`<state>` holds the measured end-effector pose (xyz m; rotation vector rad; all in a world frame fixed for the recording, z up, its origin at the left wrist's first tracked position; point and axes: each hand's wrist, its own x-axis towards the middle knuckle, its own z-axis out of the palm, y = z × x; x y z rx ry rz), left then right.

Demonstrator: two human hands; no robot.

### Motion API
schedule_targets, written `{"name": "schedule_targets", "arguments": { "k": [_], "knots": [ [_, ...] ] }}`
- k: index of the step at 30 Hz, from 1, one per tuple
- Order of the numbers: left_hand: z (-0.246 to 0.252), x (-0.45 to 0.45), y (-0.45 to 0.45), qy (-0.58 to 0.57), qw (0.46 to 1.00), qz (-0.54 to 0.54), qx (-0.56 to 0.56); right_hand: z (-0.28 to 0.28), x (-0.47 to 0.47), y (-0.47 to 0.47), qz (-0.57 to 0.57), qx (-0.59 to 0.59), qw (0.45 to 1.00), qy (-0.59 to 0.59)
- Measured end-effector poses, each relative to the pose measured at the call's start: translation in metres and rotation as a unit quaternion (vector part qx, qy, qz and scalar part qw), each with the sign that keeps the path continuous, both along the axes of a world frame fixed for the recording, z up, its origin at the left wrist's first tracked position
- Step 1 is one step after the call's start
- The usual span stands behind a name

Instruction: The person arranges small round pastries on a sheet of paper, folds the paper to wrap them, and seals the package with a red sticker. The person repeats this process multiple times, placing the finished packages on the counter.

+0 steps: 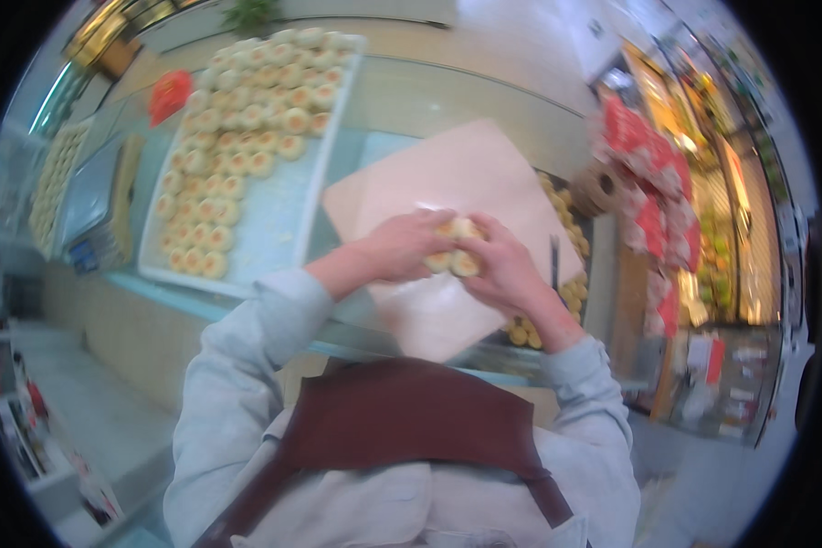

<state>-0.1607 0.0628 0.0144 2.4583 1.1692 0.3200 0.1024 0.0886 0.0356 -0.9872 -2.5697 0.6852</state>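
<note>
Between my two hands is a small cluster of round pale pastries (464,264) with browned or reddish centres. My left hand (407,243) presses on the cluster from the left, and my right hand (503,260) closes round it from the right. Fingers cover part of the group, so its full number is hidden. Beneath the hands a large sheet of pale pink paper (445,168) lies turned cornerwise on the glass counter. To the left a white tray (274,212) holds many more such pastries (253,116), with a bare patch at its lower right.
A digital scale (96,198) stands left of the tray, near a red plastic bag (170,96). At right are a twine roll (592,186), red-and-white printed packaging (647,171) and a dark slender tool (555,264). More pastries (572,294) show beyond the paper's right edge.
</note>
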Motion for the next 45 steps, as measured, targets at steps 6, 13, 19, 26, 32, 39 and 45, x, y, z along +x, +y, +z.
{"name": "schedule_targets", "arguments": {
  "k": [6,13,19,26,32,39,45],
  "knots": [
    [0.033,-0.007,-0.05,-0.134,0.985,0.103,0.026,0.061,-0.037,0.019,0.004,0.02,0.997,0.071],
    [0.033,-0.066,-0.127,-0.201,0.867,0.433,0.144,0.071,-0.219,0.052,0.254,-0.221,0.936,0.101],
    [-0.004,-0.107,-0.168,-0.143,0.812,0.488,0.285,0.039,-0.374,0.048,0.229,-0.041,0.972,-0.037],
    [-0.016,-0.107,-0.169,-0.129,0.82,0.469,0.302,0.021,-0.441,0.036,0.212,0.182,0.93,-0.239],
    [-0.014,-0.108,-0.167,-0.117,0.826,0.462,0.3,0.014,-0.446,0.041,0.209,0.137,0.945,-0.21],
    [-0.011,-0.109,-0.171,-0.103,0.828,0.47,0.287,0.074,-0.376,0.058,0.201,0.121,0.972,0.01],
    [0.009,-0.081,-0.17,-0.188,0.837,0.43,0.283,0.106,-0.126,0.098,0.127,0.1,0.983,0.091]
  ]
}}
